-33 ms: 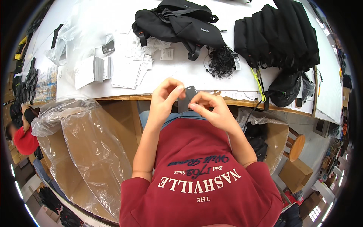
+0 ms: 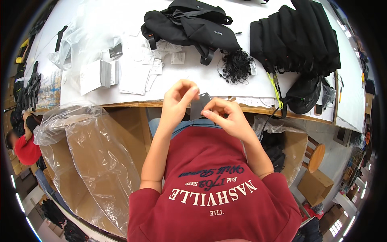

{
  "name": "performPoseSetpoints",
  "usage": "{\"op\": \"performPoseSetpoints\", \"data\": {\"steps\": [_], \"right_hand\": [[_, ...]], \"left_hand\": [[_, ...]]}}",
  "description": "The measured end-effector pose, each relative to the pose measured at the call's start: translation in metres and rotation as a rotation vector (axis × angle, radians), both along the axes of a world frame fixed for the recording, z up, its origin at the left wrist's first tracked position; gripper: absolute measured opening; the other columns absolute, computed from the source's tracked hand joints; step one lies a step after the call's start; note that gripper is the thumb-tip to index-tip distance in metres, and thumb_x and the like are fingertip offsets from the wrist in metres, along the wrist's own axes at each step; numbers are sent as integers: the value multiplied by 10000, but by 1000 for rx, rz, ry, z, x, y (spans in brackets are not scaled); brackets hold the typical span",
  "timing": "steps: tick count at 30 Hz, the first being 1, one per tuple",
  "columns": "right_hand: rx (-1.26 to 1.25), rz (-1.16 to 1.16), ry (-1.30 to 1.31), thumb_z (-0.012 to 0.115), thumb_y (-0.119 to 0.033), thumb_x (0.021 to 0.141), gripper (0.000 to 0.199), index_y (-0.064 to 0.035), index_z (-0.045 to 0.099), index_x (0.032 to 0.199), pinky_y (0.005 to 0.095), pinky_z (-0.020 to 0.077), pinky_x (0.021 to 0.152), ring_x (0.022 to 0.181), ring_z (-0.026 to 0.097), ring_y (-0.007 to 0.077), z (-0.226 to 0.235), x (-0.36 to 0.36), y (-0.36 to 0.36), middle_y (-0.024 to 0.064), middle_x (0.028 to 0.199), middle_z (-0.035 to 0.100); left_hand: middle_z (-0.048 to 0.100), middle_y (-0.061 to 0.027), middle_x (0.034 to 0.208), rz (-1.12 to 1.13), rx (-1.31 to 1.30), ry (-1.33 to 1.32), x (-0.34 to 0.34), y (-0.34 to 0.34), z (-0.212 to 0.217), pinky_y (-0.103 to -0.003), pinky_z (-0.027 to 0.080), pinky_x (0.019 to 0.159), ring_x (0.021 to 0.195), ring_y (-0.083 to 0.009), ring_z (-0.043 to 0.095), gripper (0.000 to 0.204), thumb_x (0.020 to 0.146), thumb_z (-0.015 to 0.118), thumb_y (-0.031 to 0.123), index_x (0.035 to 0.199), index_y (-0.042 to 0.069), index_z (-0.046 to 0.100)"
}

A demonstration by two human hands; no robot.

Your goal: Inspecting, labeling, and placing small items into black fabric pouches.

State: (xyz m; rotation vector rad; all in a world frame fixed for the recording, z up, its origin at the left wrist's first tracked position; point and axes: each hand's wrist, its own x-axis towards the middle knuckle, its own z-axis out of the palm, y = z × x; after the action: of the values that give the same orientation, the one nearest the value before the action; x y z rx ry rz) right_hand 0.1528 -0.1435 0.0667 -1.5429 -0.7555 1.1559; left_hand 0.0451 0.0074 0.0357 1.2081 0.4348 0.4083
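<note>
Both my hands meet just in front of the white table's wooden front edge (image 2: 133, 104). Between them is a small dark grey hang tag (image 2: 200, 105). My left hand (image 2: 179, 99) pinches its top left side with fingertips curled over it. My right hand (image 2: 225, 117) grips its right edge with thumb and forefinger. The lower part of the tag is hidden behind my fingers.
On the table lie a black bag (image 2: 189, 24), a tangle of black cords (image 2: 238, 64), a stack of black bags (image 2: 294, 36) and white paper cards (image 2: 100, 74). A cardboard box lined with clear plastic (image 2: 92, 149) stands at my left. A person in red (image 2: 24, 145) is at the far left.
</note>
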Motion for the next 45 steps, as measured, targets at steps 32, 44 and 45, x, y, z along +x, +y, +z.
{"op": "performPoseSetpoints", "data": {"steps": [32,44,45], "right_hand": [[-13,-357,-526,707,-107,768,124,-51,703,878,270,345,460,481,456,102,-23,4,-1,47,605,565],[188,-343,138,664,-68,844,135,-51,567,936,191,394,616,669,492,32,-13,17,-5,-39,742,537],[250,-361,214,649,-45,843,136,-51,539,924,187,395,642,706,503,47,-11,19,-6,-16,771,541]], "left_hand": [[629,-22,694,-232,215,285,21,5,7,-235,399,543,594,-62,460,208,794,695,98,974,-4,696],[651,-24,836,187,284,3,10,-8,17,-209,411,604,681,-58,530,119,869,650,109,886,-4,684],[651,-24,836,190,281,3,8,-8,20,-209,411,604,681,-58,530,119,869,650,109,886,-4,684]]}}
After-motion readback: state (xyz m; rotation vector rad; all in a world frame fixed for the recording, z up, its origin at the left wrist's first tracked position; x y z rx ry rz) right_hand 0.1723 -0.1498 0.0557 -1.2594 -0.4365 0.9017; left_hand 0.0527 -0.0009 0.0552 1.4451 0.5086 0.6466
